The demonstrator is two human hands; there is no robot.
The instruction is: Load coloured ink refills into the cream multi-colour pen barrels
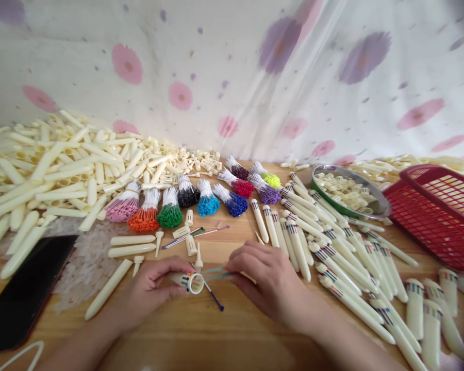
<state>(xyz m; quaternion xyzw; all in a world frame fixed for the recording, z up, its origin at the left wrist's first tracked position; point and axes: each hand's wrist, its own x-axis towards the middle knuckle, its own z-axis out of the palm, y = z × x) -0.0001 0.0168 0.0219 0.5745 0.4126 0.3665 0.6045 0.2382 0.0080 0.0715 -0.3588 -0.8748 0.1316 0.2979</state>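
Note:
My left hand (160,283) is closed around a cream plastic pen piece (186,281) with coloured slider tabs, its round open end turned toward me. Pinched in my right hand (265,281) is a pair of pale blue-green tweezers (214,273), their tips at the pen piece. A dark-blue-tipped refill (215,298) slants down beside the opening; whether it touches the piece I cannot tell. Just beyond lie loose refills (185,237), slotted cream inserts (191,246) and a small cream plug (198,256). Cream barrels (108,289) rest left of my left hand.
Bundles of coloured refills (170,208) stand across the middle. Cream barrels (62,165) are heaped at left, above a black phone (25,288) and clear plastic bits (85,263). At right are several multicolour pens (344,257), a metal bowl (382,203) of inserts and a red basket (429,221).

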